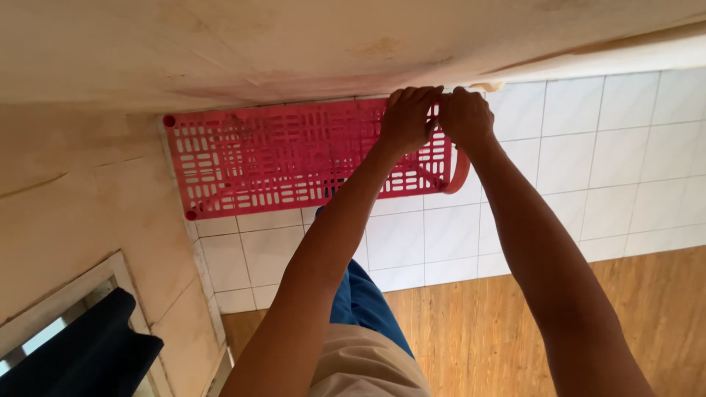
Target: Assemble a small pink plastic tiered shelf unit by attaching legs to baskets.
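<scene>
A red plastic slotted shelf (279, 158) lies against the base of a cream wall, above white floor tiles. My left hand (409, 119) and my right hand (465, 117) are side by side at the shelf's right end, near the wall. Both have their fingers curled around the shelf's far right edge, close to a curved red side piece (462, 173). My forearms reach up to it from the bottom of the view. What the fingertips grip is hidden behind the hands.
The cream wall (294, 44) fills the top and another wall (81, 213) the left. White tiles (588, 162) meet a wood-pattern floor (478, 331). A dark cloth (81, 353) hangs at a window frame at the bottom left. My blue and beige clothing (364, 338) shows below.
</scene>
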